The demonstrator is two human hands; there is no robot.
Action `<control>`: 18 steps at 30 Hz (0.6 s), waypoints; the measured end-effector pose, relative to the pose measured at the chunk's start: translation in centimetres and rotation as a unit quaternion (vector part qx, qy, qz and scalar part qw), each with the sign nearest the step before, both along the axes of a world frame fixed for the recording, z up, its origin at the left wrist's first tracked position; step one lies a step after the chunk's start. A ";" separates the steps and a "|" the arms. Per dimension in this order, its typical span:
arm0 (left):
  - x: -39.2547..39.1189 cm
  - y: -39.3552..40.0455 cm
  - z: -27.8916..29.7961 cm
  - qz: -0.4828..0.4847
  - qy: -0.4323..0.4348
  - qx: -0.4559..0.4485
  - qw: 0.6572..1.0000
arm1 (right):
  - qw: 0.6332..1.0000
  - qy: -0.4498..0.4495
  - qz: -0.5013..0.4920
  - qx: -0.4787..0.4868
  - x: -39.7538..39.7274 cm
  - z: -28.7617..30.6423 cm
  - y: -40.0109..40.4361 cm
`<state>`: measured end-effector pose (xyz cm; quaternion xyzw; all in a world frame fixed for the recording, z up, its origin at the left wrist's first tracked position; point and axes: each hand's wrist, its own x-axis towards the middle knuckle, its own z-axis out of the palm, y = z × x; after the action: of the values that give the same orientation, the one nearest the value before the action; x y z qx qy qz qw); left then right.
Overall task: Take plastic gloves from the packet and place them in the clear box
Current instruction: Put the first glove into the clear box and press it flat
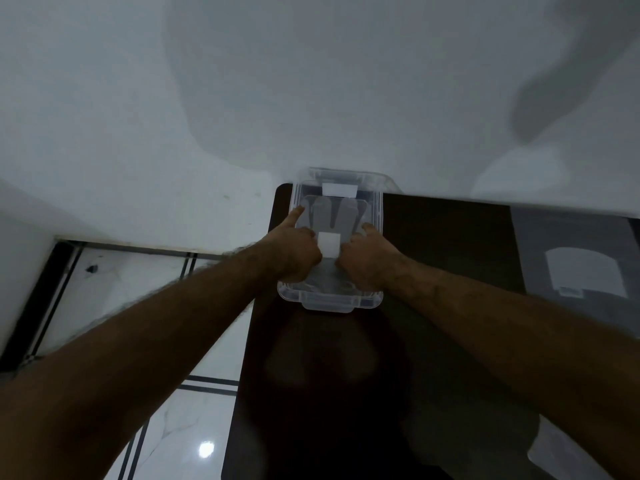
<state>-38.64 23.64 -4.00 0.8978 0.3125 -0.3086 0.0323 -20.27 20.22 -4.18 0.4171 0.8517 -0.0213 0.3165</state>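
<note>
The clear box [328, 304] stands on a dark table against the white wall. Inside it lies a flat stack of see-through plastic gloves [334, 213] with a white paper tab [329, 246] at its near end. Both my hands are down in the box on either side of that tab. My left hand [298, 252] has its fingers curled on the gloves and its index finger stretched along the left wall. My right hand [367, 258] is curled on the gloves' right side. The grey packet [581, 271] lies flat at the table's right.
The dark table [450, 244] butts against the white wall [242, 98]; its left edge drops to a glossy tiled floor [194, 427]. Another pale sheet [561, 455] lies at the table's near right corner.
</note>
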 end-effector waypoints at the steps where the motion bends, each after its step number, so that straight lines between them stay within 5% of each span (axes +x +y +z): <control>1: 0.0 0.1 -0.2 0.003 -0.008 0.023 1.000 | 1.000 0.006 0.000 -0.006 -0.1 -0.1 -0.1; 18: 1.9 4.1 -0.5 0.051 0.082 0.130 0.987 | 0.998 0.030 -0.002 -0.056 0.4 -0.8 0.2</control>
<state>-36.71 27.71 -4.46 0.8489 0.3969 -0.3358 -0.0950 -19.90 20.45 -4.99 0.3993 0.8574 -0.0823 0.3140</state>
